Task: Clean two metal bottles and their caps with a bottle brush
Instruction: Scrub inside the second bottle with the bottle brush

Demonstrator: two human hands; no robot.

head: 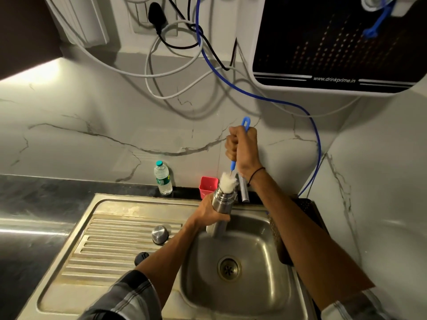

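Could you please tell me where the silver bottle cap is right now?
The silver cap sits on the ribbed drainboard left of the sink basin, just beyond the left forearm, with a black cap nearer the camera.

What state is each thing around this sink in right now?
Steel metal bottle: uncapped, held over the basin.
White-bristled blue bottle brush: bristles at the bottle's mouth.
Left hand: gripping the bottle.
Right hand: fisted on the brush handle.
Round steel cap: off, on the drainboard.
Clear plastic water bottle: capped, upright.
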